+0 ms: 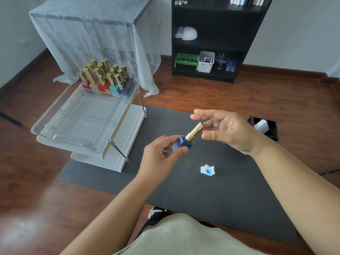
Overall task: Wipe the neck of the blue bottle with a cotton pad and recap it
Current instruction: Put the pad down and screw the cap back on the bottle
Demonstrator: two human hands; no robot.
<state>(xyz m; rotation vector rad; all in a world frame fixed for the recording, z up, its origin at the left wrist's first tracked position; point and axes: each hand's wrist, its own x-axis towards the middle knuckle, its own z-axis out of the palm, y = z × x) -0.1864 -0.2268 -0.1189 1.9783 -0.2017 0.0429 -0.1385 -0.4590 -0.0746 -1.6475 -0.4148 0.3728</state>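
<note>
My left hand holds the blue bottle by its square body, tilted with the neck pointing up and right. The gold cap sits on the bottle's neck. My right hand hovers at the cap's end, fingers spread, thumb just below the cap and fingertips near its tip, not clearly gripping. A crumpled white cotton pad stained blue lies on the dark mat below my hands.
A two-tier clear and white rack stands at the mat's left, with several gold-capped bottles at its back. A black tray holding white pads sits to the right. A black shelf and a draped table stand behind.
</note>
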